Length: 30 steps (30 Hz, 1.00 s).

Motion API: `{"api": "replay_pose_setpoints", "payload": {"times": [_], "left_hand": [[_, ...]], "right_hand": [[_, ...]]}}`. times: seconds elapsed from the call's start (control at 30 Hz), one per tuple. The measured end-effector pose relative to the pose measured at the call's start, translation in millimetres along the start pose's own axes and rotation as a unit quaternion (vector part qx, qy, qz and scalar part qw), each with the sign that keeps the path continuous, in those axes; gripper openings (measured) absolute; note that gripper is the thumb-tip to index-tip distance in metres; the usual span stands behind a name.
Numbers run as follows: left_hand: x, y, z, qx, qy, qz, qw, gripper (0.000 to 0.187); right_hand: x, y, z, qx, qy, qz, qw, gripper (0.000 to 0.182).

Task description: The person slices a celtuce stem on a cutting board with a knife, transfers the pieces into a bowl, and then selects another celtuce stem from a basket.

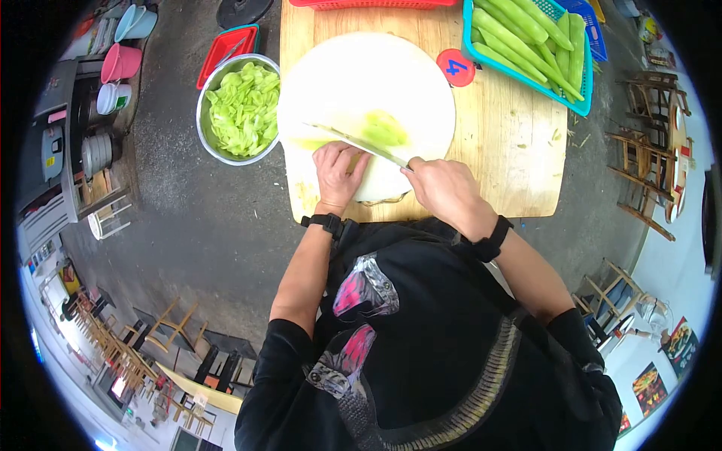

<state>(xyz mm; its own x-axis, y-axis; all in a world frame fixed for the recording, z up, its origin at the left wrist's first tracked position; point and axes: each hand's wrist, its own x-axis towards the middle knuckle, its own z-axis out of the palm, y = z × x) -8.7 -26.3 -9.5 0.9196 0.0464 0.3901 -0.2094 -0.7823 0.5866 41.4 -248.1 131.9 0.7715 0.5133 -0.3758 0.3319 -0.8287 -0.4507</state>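
Observation:
My right hand (445,192) is closed around the handle of a kitchen knife (361,143). Its blade points left and slants across a round white chopping board (346,75). Just below the blade, my left hand (338,171) rests on the board with fingers curled; whatever lies beneath them is hidden. A pale green patch (307,143) shows left of those fingers, too faint to tell piece from stain. Beyond the blade lies a thin layer of green slices or residue (385,129). Left of the board, a metal bowl (201,128) holds many green vegetable slices (244,109).
The wooden table (519,173) bears a teal basket (583,104) of long pale green vegetables (519,37), a red disc marked 4 (456,68) and a red basket (372,4). A red tray (226,52) sits behind the bowl. Wooden stools (650,150) stand at right.

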Motion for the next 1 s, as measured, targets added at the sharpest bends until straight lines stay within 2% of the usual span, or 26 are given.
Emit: {"api": "replay_pose_setpoints", "payload": {"times": [0.1, 0.27, 1.0], "left_hand": [[-2.6, -4.1, 2.6, -0.007, -0.005, -0.017, 1.0, 0.027], [-4.5, -4.6, 0.9, -0.018, -0.009, -0.026, 0.999, 0.022], [0.1, -5.1, -1.2, -0.026, 0.006, -0.018, 0.999, 0.019]], "right_hand": [[-6.2, 3.7, 5.3, -0.002, 0.009, -0.021, 1.0, 0.033], [-9.5, 4.2, 11.0, -0.012, 0.011, -0.009, 1.0, 0.032], [-21.3, 14.8, 13.6, -0.05, 0.005, -0.017, 0.999, 0.024]]}}
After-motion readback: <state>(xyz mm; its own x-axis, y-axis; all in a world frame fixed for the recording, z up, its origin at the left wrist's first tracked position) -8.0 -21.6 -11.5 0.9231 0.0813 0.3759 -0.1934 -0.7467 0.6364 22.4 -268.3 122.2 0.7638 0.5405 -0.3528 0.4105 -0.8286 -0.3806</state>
